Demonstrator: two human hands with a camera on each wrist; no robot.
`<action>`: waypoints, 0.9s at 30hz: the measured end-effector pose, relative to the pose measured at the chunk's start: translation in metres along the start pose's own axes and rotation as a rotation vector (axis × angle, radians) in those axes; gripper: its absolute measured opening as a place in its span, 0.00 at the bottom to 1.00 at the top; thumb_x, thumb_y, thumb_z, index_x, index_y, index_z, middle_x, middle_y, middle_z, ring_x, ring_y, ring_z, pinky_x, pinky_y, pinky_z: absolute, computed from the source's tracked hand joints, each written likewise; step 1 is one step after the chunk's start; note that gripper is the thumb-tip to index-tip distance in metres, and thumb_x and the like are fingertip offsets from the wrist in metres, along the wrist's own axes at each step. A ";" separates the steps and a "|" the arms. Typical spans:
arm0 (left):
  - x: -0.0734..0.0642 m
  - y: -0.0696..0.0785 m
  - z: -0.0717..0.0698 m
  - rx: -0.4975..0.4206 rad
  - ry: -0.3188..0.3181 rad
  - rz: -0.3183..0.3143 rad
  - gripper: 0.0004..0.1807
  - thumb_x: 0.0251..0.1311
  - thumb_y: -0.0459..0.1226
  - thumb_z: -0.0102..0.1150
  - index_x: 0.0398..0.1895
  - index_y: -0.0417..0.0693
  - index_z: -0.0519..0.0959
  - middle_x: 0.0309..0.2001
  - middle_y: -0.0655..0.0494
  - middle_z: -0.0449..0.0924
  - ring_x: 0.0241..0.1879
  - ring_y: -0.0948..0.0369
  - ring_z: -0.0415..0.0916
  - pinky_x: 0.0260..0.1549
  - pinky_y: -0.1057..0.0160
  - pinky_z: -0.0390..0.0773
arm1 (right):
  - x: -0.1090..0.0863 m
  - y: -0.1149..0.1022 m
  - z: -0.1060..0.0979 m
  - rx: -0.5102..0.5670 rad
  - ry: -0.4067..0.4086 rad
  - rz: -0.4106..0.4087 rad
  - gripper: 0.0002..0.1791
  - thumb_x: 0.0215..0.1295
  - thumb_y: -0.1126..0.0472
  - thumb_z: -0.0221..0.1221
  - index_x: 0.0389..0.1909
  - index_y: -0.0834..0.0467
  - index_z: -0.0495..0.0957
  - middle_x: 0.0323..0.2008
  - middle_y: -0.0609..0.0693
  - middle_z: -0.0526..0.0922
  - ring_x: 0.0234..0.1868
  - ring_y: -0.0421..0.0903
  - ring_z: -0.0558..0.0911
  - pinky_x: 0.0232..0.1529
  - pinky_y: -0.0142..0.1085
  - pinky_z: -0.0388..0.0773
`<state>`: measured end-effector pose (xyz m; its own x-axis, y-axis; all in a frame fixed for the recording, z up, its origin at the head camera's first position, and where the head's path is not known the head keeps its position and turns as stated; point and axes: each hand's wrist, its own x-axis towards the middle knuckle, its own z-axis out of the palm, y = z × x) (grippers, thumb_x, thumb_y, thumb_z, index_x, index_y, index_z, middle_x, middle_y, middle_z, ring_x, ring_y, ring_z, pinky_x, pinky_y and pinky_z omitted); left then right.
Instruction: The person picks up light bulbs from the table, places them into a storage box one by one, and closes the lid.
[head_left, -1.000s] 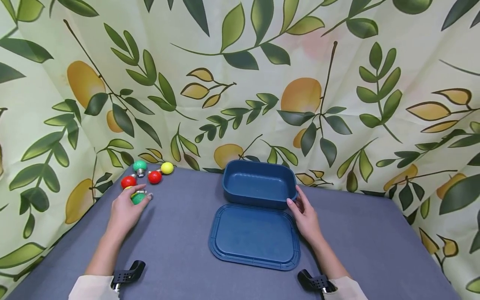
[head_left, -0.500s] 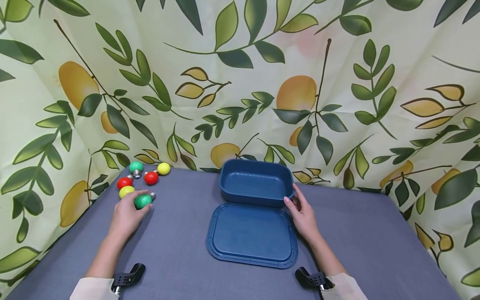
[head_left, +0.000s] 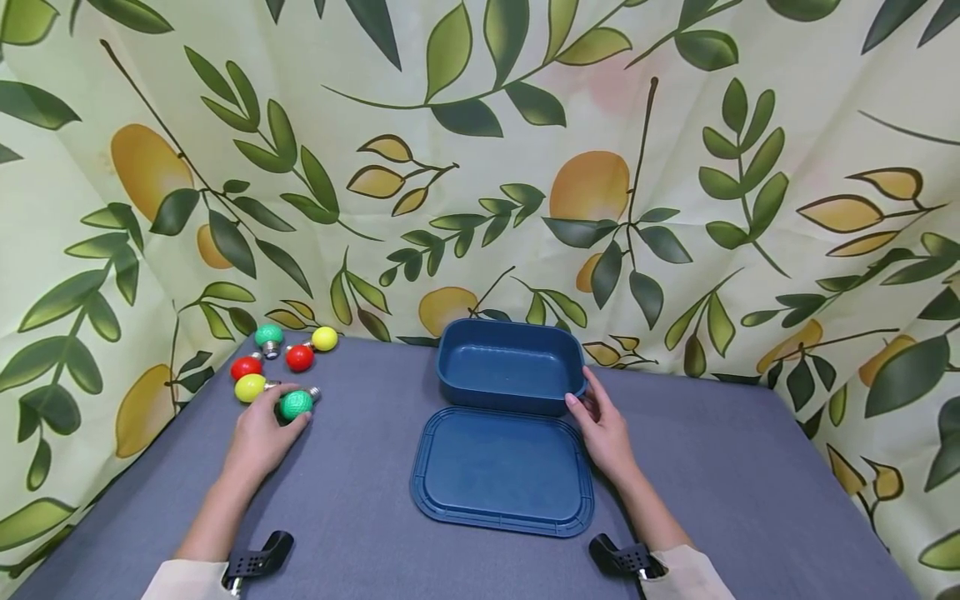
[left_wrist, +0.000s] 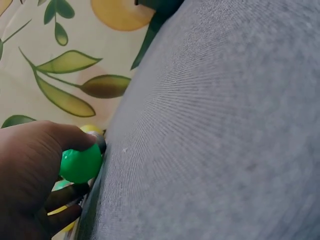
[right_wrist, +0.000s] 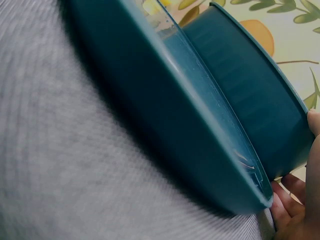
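In the head view my left hand [head_left: 258, 433] pinches a green light bulb [head_left: 297, 405] between thumb and fingers, at the left of the table. The bulb's metal screw base points right. Just behind that hand lies a yellow bulb [head_left: 250, 387]; two red bulbs, another green bulb [head_left: 268, 336] and a second yellow bulb [head_left: 325, 338] lie beyond it. My right hand [head_left: 606, 429] holds the right front corner of an open blue box [head_left: 510, 400], which has nothing inside. The right wrist view shows its fingers at the box wall [right_wrist: 245, 90].
A blue lid [head_left: 502, 471] lies flat in front of the box. Grey cloth [head_left: 345, 500] covers the table, and a leaf-patterned curtain [head_left: 480, 167] rises along its back and sides.
My left hand has drawn the green bulb right and slightly toward me, away from the yellow bulb that it partly hid. The right hand stays at the box.
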<state>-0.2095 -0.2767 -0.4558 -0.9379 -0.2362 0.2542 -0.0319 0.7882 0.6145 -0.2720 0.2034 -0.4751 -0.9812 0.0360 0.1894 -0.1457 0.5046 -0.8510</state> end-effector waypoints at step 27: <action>0.001 0.004 0.011 0.006 0.086 0.033 0.33 0.53 0.31 0.67 0.66 0.36 0.73 0.55 0.29 0.73 0.54 0.35 0.73 0.52 0.36 0.74 | -0.001 0.000 0.000 -0.004 0.000 0.009 0.36 0.76 0.45 0.54 0.80 0.46 0.55 0.69 0.68 0.71 0.66 0.62 0.77 0.67 0.57 0.73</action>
<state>-0.2146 -0.2678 -0.4612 -0.9052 -0.2576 0.3381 -0.0033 0.7996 0.6006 -0.2715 0.2034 -0.4753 -0.9824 0.0407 0.1821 -0.1365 0.5081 -0.8504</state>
